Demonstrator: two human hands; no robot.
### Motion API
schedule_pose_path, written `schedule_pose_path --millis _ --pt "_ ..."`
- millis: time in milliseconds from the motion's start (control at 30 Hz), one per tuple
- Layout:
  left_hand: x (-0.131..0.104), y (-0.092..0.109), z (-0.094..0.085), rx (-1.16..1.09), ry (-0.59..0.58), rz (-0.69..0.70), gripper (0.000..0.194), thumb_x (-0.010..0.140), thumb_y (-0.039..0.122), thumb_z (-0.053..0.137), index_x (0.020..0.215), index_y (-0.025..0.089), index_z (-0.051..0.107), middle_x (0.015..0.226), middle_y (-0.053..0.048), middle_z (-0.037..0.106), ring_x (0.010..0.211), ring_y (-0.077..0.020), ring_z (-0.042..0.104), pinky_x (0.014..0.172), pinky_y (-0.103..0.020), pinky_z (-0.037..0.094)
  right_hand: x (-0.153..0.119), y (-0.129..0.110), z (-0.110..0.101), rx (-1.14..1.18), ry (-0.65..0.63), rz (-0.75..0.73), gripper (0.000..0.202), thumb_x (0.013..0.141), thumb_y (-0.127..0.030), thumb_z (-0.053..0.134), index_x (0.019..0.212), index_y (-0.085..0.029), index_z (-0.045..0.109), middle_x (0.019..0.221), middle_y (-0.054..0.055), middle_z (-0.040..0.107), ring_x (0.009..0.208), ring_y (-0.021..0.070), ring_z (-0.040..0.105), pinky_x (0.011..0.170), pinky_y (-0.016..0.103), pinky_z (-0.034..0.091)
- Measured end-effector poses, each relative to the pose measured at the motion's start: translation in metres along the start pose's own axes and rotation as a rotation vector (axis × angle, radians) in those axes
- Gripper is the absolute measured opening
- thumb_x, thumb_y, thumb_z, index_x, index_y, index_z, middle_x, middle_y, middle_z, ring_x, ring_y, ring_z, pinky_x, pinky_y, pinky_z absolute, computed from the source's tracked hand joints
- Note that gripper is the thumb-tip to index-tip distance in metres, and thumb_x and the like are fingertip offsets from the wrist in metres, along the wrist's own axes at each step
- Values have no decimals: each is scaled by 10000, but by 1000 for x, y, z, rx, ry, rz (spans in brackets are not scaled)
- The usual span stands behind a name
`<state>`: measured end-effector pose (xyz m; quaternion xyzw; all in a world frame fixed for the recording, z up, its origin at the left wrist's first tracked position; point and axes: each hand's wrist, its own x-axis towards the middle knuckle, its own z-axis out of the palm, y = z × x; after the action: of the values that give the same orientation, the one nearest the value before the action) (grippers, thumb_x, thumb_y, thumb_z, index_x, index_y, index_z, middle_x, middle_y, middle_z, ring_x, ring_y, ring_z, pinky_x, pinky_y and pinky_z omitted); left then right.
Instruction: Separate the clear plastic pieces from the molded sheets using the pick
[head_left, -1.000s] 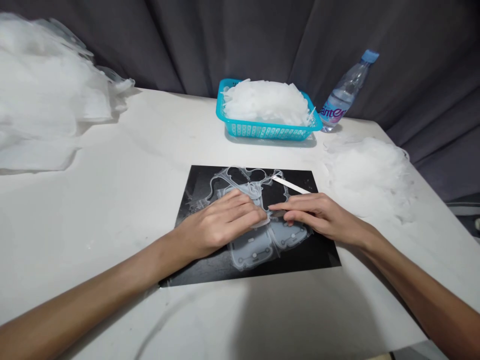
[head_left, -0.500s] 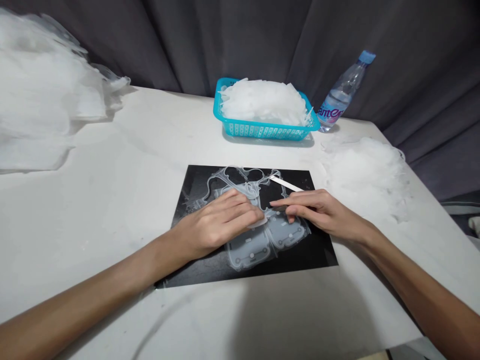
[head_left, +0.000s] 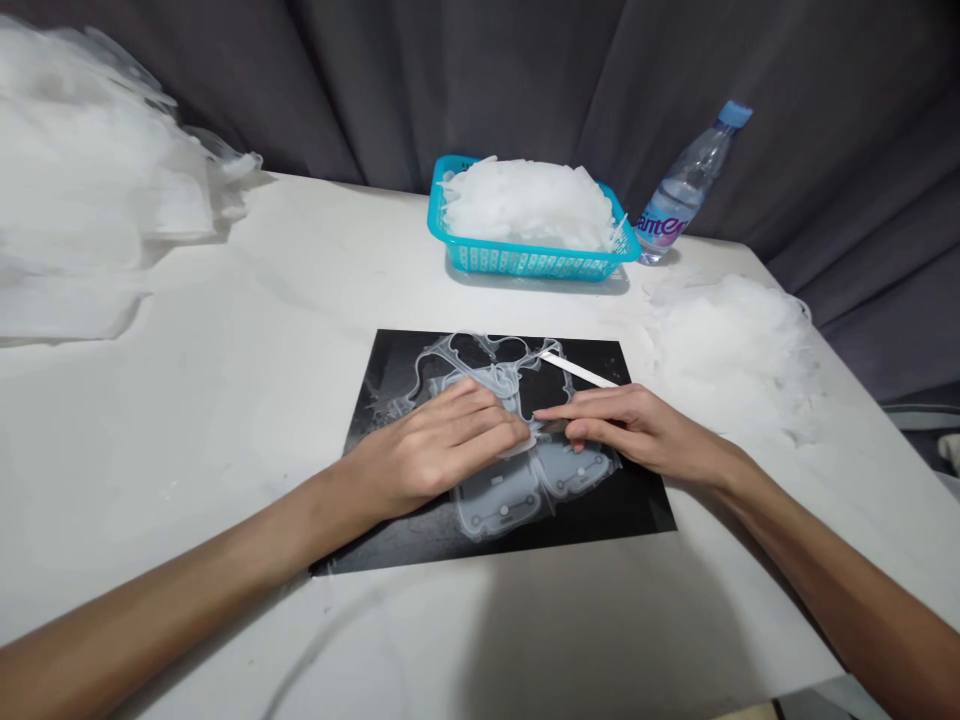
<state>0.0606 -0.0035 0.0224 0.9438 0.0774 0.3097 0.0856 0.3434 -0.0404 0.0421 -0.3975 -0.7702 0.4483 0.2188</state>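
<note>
On the black mat (head_left: 600, 520) lies a translucent, rubbery moulded sheet (head_left: 499, 500) with rounded panels and thin looping scrap edges. My left hand (head_left: 442, 440) is closed over its middle, fingers bent, with a pale edge of the piece showing under the fingertips. Just to the right, my right hand (head_left: 626, 425) reaches in with the index finger stretched along the sheet and the thumb below. Something thin and dark shows between that finger and thumb, too small to name. A narrow white stick (head_left: 574, 368) lies behind the right hand, its near end partly covered.
A turquoise basket (head_left: 525, 262) heaped with whitish translucent pieces stands at the back. Beside it is a water bottle (head_left: 671, 210) with a blue cap. Large piles of translucent material lie at the left (head_left: 90, 170) and right (head_left: 739, 350) of the white table (head_left: 247, 420). Dark curtain hangs behind.
My right hand has shifted slightly down and its index fingertip has come a little left, nearer the left fingers. More of the white stick shows. My left hand stays in place.
</note>
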Motion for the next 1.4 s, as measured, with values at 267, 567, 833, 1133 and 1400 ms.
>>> schedule_pose_path --millis 267,567,833,1133,1400 --pt "1 1 -1 -9 -2 -14 244 1055 60 479 1243 145 609 1036 -125 768 925 -220 705 837 -370 510 -1 2 1 12 89 8 395 1088 -410 524 1378 -212 706 829 34 709 845 171 637 827 300 499" --pt "-2 -1 2 -18 -5 -24 235 1070 85 461 1267 137 577 963 -108 741 870 -206 656 818 -367 490 0 -8 6 107 -22 -46 401 1076 -406 558 1395 -205 692 793 11 631 765 140 568 720 262 459" --pt "2 3 -2 -2 -18 -51 204 1059 37 453 1191 116 587 945 -96 734 825 -184 631 808 -349 475 -6 -6 -9 72 -14 -15 372 1065 -383 587 1370 -211 711 812 15 675 755 136 582 718 260 460" --pt "3 3 -5 -10 -35 -32 243 1070 54 428 1225 125 600 990 -114 753 901 -208 675 836 -357 491 2 1 3 41 -1 -40 335 1084 -339 544 1312 -204 748 802 17 671 797 149 627 782 277 476" --pt "3 2 -3 -1 -20 -11 241 1065 60 437 1224 122 607 1015 -130 758 917 -222 684 840 -365 493 0 5 2 39 -3 -16 347 1078 -351 563 1356 -218 723 804 8 647 807 147 602 795 273 453"
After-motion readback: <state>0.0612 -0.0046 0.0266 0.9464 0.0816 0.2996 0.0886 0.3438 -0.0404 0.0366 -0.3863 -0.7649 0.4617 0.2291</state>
